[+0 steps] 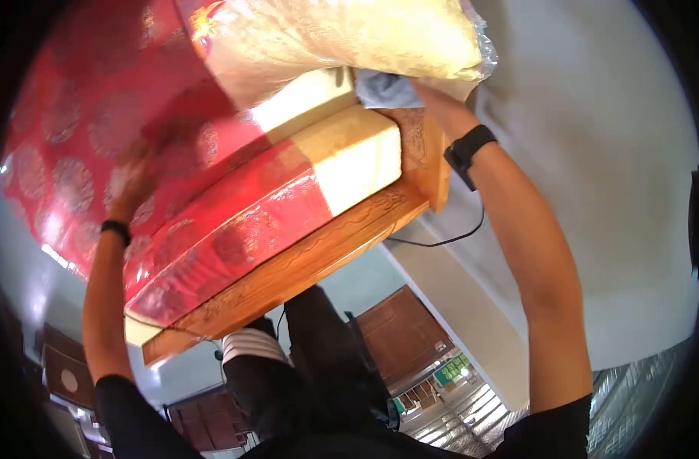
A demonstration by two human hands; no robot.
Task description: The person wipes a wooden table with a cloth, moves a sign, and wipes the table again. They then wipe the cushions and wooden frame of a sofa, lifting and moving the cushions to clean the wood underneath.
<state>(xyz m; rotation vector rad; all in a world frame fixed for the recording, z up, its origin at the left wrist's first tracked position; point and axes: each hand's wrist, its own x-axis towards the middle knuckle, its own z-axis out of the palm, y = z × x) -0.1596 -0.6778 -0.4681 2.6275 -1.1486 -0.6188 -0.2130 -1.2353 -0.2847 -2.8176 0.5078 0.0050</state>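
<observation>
My left hand (134, 176) rests on a red cover (97, 145) with round silvery patterns, its fingers laid out flat and partly blurred. On the right, my right hand (427, 93) is closed on a grey-blue cloth (386, 89). The cloth touches the carved wooden end (412, 134) of a bed-like frame, beside a thick pad (357, 157) that is cream at this end and red further left. A shiny plastic-wrapped cream bundle (349, 34) lies just above and hides part of my right hand's fingers.
A carved wooden rail (303, 264) runs along the pad's near edge. The pale wall (594, 153) stands close on the right. A thin black cable (441, 243) hangs near the frame's corner. My legs (319, 344) are just below the rail.
</observation>
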